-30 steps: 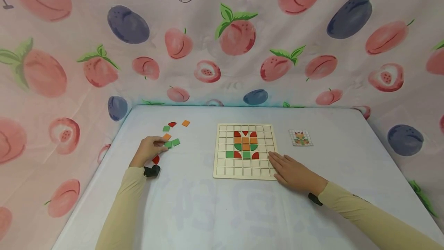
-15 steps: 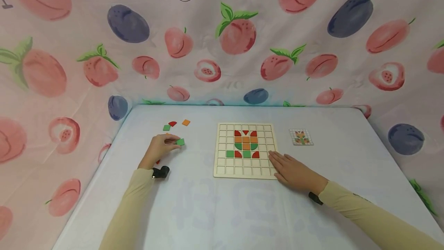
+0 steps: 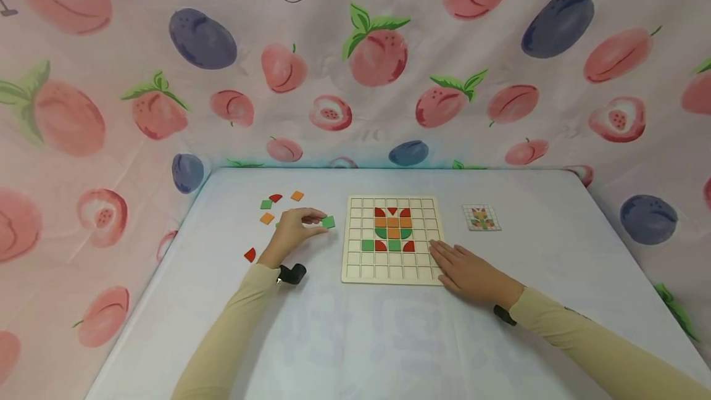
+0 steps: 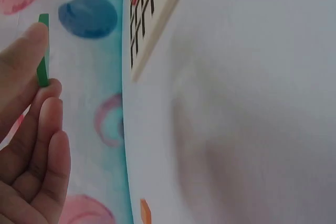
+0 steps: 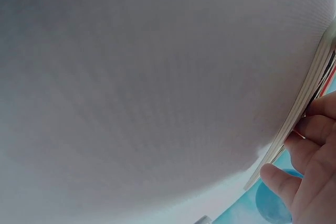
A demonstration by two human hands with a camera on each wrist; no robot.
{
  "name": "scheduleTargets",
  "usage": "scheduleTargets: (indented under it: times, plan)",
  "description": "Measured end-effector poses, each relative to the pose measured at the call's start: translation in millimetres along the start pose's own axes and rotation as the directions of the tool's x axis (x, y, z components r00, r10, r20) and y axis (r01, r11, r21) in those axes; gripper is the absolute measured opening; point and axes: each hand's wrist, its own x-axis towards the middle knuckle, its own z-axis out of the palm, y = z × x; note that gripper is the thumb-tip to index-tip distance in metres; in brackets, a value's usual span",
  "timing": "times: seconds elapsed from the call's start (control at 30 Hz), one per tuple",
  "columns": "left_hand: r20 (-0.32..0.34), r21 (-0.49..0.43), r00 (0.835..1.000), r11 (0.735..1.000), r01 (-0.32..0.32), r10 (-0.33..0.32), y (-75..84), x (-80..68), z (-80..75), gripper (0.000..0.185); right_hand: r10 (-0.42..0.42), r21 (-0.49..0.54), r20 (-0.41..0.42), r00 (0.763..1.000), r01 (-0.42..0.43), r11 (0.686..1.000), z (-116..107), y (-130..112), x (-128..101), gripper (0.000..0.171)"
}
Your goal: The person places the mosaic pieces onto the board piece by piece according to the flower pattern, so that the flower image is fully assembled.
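Between thumb and fingertips my left hand pinches a green square tile, just left of the wooden grid board. The left wrist view shows that green tile edge-on, clear of the table. My right hand rests with straight fingers on the board's right edge; the right wrist view has its fingers at the board's side. Red, orange and green pieces form a tulip-like pattern on the board, with an orange square in its stem. The pattern's lowest row holds green squares and red quarter-circles.
A small pattern card lies right of the board. Loose pieces lie on the left: orange tiles, a green tile and red quarter-circles. Another green piece is mostly hidden behind my left hand. A fruit-printed cloth hangs behind the table.
My left hand has picked up a green tile from the loose pieces and carried it right, close to the board. The right hand has stayed on the board's edge.
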Motion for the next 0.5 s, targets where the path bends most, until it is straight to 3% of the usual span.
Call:
scheduleTargets:
  times: [0.5]
  plan:
    - [0.097,-0.076,0.990,0.992,-0.098,0.105,44.7,18.7,48.7,0.028,-0.013,0.015,-0.024,1.000,0.013,1.000,-6,-2,-1,0.057]
